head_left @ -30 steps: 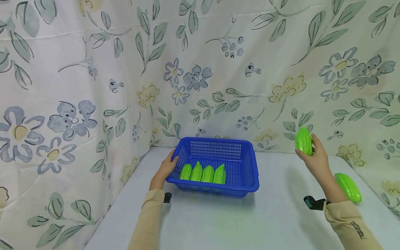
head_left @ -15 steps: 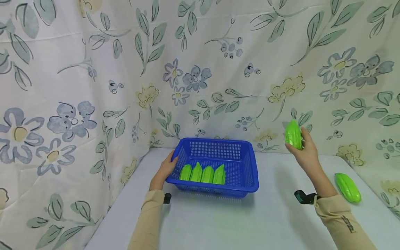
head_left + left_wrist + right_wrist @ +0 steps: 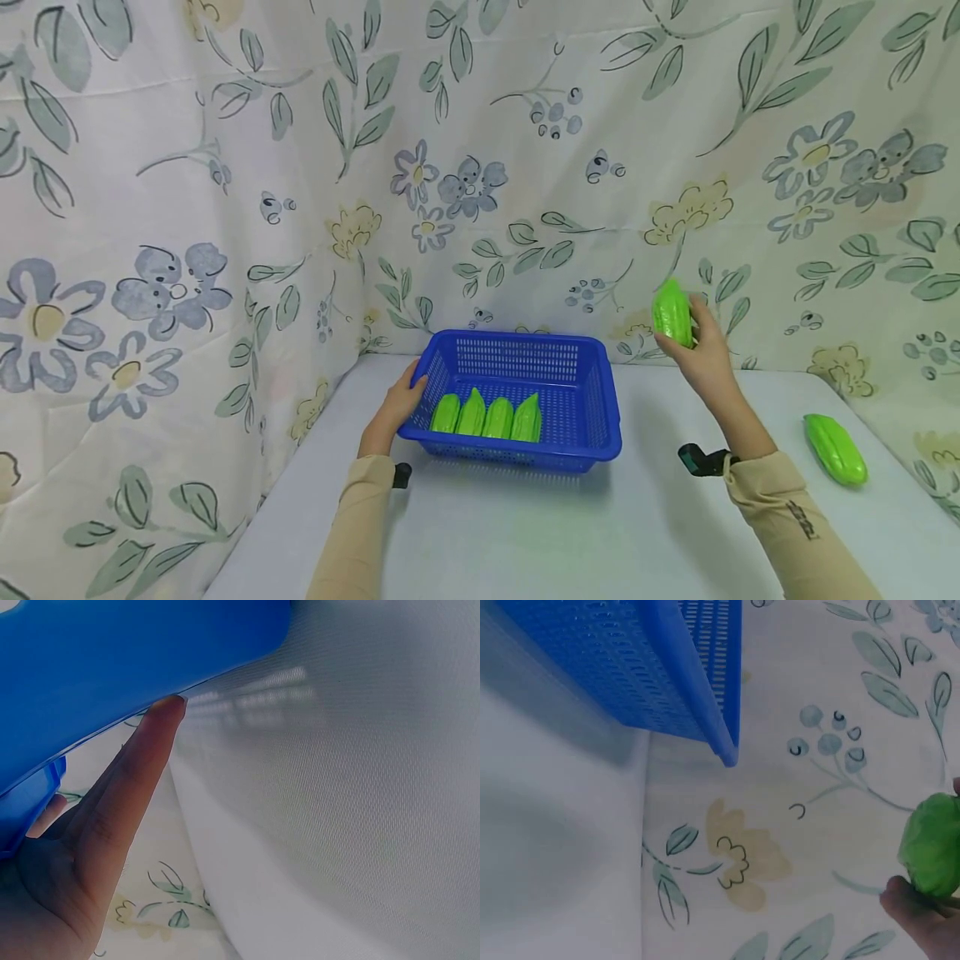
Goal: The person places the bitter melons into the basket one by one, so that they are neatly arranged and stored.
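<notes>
In the head view, a blue plastic basket [image 3: 517, 452] stands on the table, tipped a little toward me. My left hand [image 3: 397, 406] grips its left rim; in the left wrist view the thumb [image 3: 127, 795] lies against the rim. Several bright green ridged gourds [image 3: 497, 418] lie side by side along the basket's near left part. My right hand [image 3: 703, 354] holds another green ridged gourd [image 3: 671, 315], pointed end up, in the air to the right of the basket. Only part of this gourd shows at the right wrist view's edge.
One more green gourd [image 3: 836, 450] lies on the white table [image 3: 525, 533] at the far right. Floral cloth [image 3: 540, 167] hangs behind the table and along its left side. A dark wrist camera [image 3: 702, 460] sits on the right wrist.
My right hand has carried its gourd leftward and slightly up, closer to the basket. The left hand, the basket and the gourds in it stay as they were.
</notes>
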A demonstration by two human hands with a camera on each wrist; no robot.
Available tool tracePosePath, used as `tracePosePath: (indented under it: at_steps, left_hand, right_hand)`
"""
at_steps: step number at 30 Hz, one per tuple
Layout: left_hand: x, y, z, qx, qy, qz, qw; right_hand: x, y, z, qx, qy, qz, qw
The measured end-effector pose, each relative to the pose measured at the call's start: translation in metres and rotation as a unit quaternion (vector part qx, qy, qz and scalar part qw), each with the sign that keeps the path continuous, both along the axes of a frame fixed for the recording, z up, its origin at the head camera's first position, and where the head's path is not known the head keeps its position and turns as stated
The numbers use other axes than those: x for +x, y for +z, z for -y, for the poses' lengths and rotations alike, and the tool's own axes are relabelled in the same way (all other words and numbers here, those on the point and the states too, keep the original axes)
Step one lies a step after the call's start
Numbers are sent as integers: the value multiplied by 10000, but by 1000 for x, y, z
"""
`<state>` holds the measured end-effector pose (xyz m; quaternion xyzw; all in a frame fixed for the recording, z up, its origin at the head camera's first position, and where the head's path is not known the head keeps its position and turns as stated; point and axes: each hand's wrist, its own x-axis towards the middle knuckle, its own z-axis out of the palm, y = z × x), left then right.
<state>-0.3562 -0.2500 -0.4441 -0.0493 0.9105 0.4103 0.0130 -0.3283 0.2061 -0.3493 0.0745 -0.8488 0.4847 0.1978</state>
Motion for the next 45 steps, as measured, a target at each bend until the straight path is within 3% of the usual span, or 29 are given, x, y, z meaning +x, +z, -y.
tracePosePath:
  at_steps: [29, 45]
  left_hand:
    - [-3, -3, 1, -98, -43, -43, 9999]
    - [-2, -2, 0, -140, -13, -48, 9999]
  right_hand:
    - [-21, 8, 69, -237, 825, 443, 9953]
    - [-38, 1, 97, 88, 1008, 596, 9931]
